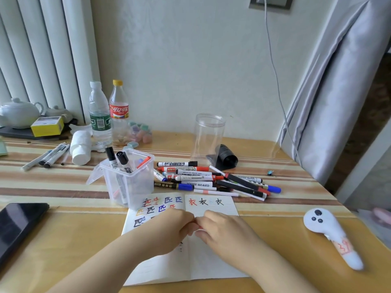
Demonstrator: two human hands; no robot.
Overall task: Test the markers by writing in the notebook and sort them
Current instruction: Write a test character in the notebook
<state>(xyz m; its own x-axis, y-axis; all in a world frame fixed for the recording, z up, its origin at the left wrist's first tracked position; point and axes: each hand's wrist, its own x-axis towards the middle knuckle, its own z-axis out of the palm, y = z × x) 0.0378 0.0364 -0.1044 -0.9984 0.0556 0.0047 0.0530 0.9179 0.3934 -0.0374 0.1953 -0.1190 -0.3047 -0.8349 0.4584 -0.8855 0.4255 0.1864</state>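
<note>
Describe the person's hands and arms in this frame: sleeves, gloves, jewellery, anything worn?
Both the left hand and the right hand are bare: no gloves, no rings or watch visible. Both forearms are uncovered to the frame's bottom edge, so no sleeves show. No markings, straps or cables on either.

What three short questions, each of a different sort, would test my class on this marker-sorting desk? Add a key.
1. True or false: the clear square bin already holds markers.
2. Where is the loose pile of markers: A. left of the bin, B. right of the bin, C. inside the round jar?
3. Fill in: both hands meet over the open ____.

Key:
1. True.
2. B.
3. Notebook; the left hand and right hand grip something small and red between them, mostly hidden.
</note>
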